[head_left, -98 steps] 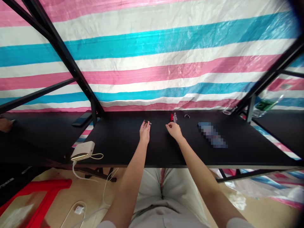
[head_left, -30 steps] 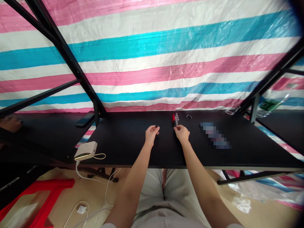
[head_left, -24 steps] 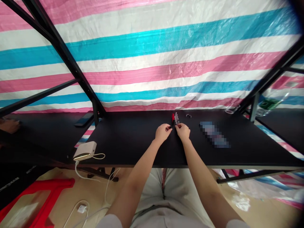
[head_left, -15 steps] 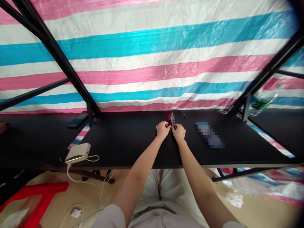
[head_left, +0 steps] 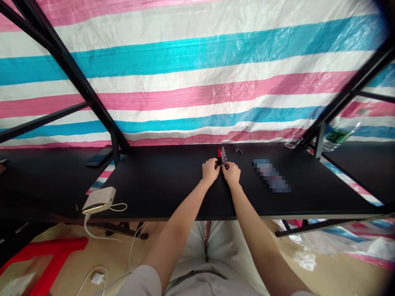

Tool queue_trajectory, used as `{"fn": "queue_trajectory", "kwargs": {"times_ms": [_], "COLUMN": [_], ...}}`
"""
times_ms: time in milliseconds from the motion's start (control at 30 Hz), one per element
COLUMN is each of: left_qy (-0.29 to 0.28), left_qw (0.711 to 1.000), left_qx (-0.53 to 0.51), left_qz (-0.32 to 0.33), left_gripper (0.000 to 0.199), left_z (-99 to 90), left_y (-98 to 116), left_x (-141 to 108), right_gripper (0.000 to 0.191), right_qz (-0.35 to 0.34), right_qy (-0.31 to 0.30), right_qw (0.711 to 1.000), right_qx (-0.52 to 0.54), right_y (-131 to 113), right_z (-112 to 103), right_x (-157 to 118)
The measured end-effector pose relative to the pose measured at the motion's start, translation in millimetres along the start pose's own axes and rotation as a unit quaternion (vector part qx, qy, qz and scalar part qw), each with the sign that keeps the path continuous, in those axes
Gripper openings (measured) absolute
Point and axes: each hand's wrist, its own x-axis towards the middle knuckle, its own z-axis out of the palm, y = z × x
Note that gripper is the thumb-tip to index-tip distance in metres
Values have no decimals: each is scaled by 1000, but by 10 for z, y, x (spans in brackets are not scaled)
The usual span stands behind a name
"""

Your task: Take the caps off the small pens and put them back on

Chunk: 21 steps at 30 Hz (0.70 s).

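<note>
Near the middle of the black table, my left hand and my right hand meet with fingers bent and pinched around a small red-and-black item. A row of short grey, metallic-looking pegs stands along its right side. My fingers cover the lower part, so I cannot tell what exactly the item is. Just beyond my right hand lies a small dark and shiny curled piece, apart from the fingers.
On the black table lie a blurred-out flat item at right and a white power bank with a cable at the left corner. A dark phone rests on the left table. A clear bottle is at right.
Both hands stay at the same spot on the item, with only slight finger movement. The view has shifted very slightly.
</note>
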Motion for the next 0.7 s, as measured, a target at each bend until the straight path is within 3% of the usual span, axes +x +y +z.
{"fn": "queue_trajectory", "kwargs": {"times_ms": [133,233,433,700], "left_qy": [16,15,60,144], "left_qw": [997,995,996,986], "left_qx": [22,43,17,-88], "left_qz": [79,93,69,17], "left_gripper": [32,29,13,13], "left_z": [-54,-68,-135,-370], "left_y": [3,-11,-132,-312], "left_x": [-58,-69,-85,-333], "right_gripper": [26,25,24,23], "right_qz": [-2,-2,-2,-4], "right_qy": [8,10,7,13], "right_qw": [1000,1000,1000,1000], "right_qx": [20,27,25,26], "right_y": [-3,-7,-16,-10], "right_z": [-8,-16,-29,-28], "right_x": [-10,-15,-17,-27]}}
